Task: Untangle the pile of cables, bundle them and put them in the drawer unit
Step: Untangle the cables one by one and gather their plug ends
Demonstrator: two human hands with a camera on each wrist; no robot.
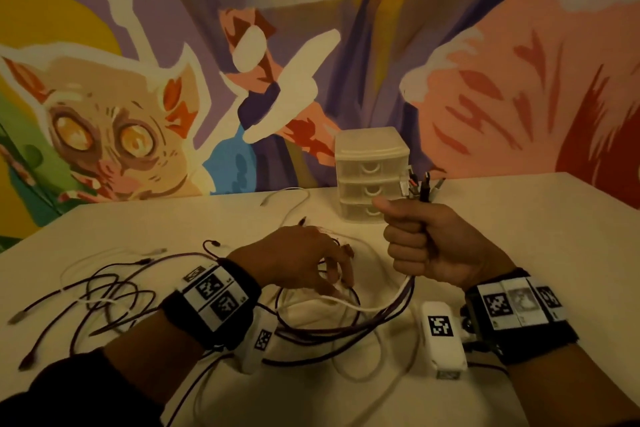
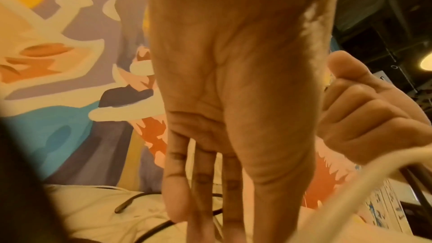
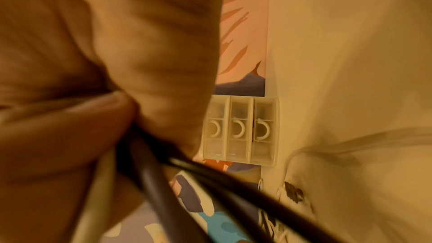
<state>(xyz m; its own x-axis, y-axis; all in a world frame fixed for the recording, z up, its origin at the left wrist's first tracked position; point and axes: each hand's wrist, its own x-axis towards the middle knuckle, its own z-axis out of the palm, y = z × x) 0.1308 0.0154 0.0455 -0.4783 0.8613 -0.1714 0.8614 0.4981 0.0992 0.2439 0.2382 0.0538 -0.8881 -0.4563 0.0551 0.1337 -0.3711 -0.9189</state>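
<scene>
Cables point(image 1: 104, 302), dark and white, sprawl tangled over the table point(image 1: 519, 218), mostly at its near left; right hand point(image 1: 433, 246) makes a fist round a bunch of cable ends, plugs point(image 1: 420, 185) sticking up above the thumb, strands trailing down from the fist to the pile; left hand point(image 1: 301, 260) reaches palm down into the tangle, fingers point(image 2: 177, 182) nearly straight and spread, tips among the strands, though whether they pinch one I cannot tell; drawer unit point(image 1: 370, 173), three translucent drawers all closed, stands at the back just behind the right hand; wrist bands point(image 1: 211, 295) carry black-and-white square code markers; no readable writing or brand; painted mural point(image 1: 104, 121) fills the wall.
</scene>
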